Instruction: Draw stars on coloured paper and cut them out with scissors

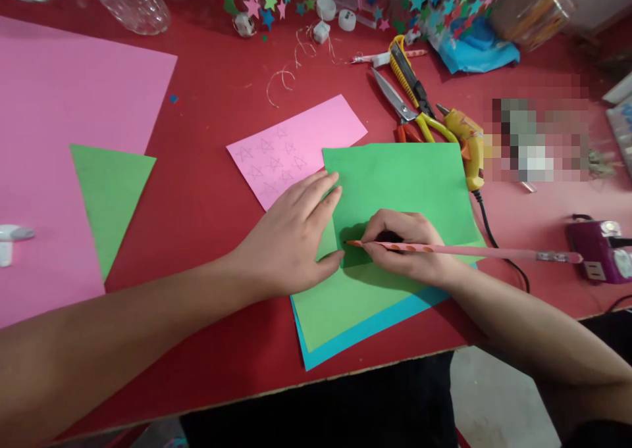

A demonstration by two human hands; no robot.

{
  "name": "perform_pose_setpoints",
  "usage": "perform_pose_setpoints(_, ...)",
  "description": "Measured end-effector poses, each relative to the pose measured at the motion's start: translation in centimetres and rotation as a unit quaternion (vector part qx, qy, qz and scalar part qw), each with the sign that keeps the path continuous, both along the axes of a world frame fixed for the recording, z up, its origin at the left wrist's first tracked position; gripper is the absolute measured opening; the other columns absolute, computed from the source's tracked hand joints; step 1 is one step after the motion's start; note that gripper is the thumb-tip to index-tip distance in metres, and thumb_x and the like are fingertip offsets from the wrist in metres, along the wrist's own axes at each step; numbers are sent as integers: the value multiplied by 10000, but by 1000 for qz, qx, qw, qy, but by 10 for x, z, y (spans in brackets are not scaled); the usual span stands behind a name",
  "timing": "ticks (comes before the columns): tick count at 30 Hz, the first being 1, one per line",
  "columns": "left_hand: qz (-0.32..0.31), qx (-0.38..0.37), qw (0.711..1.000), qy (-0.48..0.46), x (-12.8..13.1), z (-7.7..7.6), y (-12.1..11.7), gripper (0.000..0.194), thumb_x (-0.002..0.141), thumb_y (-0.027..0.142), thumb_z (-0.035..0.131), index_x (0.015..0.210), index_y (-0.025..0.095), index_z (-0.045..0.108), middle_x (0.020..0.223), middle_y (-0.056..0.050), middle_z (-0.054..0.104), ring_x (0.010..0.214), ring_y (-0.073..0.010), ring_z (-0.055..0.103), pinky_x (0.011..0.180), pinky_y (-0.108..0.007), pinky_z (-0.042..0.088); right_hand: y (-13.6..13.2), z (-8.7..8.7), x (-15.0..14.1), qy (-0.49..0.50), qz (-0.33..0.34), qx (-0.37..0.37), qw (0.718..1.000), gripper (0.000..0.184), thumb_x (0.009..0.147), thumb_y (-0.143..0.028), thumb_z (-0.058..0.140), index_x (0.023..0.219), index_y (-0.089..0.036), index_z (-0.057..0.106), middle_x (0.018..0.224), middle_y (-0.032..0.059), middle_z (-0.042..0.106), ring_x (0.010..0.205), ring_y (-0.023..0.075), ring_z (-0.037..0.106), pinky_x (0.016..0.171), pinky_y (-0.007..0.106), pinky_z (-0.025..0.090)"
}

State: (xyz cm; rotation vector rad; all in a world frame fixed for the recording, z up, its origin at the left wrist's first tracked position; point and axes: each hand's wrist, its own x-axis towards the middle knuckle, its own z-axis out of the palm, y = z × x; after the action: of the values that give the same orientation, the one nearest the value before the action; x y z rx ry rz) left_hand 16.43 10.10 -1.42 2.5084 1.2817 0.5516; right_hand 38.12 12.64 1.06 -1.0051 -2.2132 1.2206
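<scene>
My right hand (pixel 407 244) grips a pink pencil (pixel 484 252), its tip touching the lower left part of a dark green paper sheet (pixel 399 178). My left hand (pixel 301 237) lies flat with fingers stretched over that sheet's left edge. Beneath it are a light green sheet (pixel 345 310) and a blue sheet (pixel 385 323), stacked at an angle. Beyond my left hand, a pink paper piece (pixel 316 132) bears several pencil-drawn stars and is partly covered by the green sheet. No pencil line on the green sheet can be made out.
Scissors (pixel 395 96), a yellow cutter (pixel 407 73) and a glue gun (pixel 469 142) lie at the right back. A purple power socket box (pixel 600 250) stands at the right. Large pink paper (pixel 44 106) and a green paper piece (pixel 108 198) are at the left. Paper stars (pixel 269 0) fill the back.
</scene>
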Motion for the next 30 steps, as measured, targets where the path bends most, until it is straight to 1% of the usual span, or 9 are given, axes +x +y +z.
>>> perform_pose_setpoints(7,0,1,1000,5,0,0,0,673,841,348,565,1376,-30,414,1475,-289,378,1407,-402,328,1133,-571,370,1,-1,1,-8,5,-9,1000,77,799,-132,578,737,-177,577,616,-49,558,514,56,455,489,184,344)
perform_pose_setpoints(12,1,7,1000,6,0,0,-1,678,848,349,558,1372,-58,417,1470,-296,383,1402,-408,332,1136,-566,369,1,-1,1,-6,11,-7,1000,87,805,-133,578,730,-175,579,616,-49,560,514,53,454,485,183,341)
perform_pose_setpoints(19,-2,1,1000,3,0,0,0,673,840,339,559,1377,-37,411,1475,-294,375,1403,-413,329,1127,-584,370,-2,-3,-3,-8,-41,11,999,102,795,-127,573,709,-178,554,596,-57,549,495,50,428,462,186,314)
perform_pose_setpoints(22,-2,0,1000,2,0,0,0,674,836,340,564,1383,-19,405,1482,-287,368,1410,-408,319,1132,-582,364,-2,-3,-4,-11,-58,16,998,108,793,-125,569,704,-182,545,596,-56,551,499,54,438,473,193,323)
perform_pose_setpoints(30,-2,3,1000,5,-1,-1,-1,693,826,357,576,1374,-35,416,1480,-291,372,1409,-408,321,1138,-573,359,-4,-4,-4,-11,-87,12,996,104,797,-149,580,711,-186,536,598,-52,561,502,61,465,486,195,349)
